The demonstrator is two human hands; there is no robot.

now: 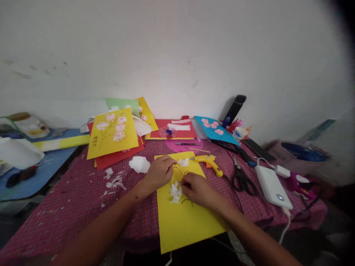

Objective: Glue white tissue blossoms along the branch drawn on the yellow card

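A yellow sheet of card (180, 225) lies at the front of the table, with thin dark branch lines drawn on it. White crumpled paper petals (175, 190) sit in a cluster at its middle, and another white paper flower (183, 162) is near its top edge. My left hand (161, 171) is over the card's upper left, fingers curled together; what they hold, if anything, is hidden. Close beside the petal cluster, my right hand (195, 188) has its fingers pinched, their tips partly hidden. A yellow hot glue gun (208, 162) rests across the card's upper right edge, nozzle toward the upper flower.
Black scissors (242, 181) and a white power bank (273, 186) lie to the right. White paper scraps (115, 183) and a white paper piece (139, 164) are at left. Behind stand a finished yellow flower card (111, 136), a blue card (217, 129) and red sheets (158, 125).
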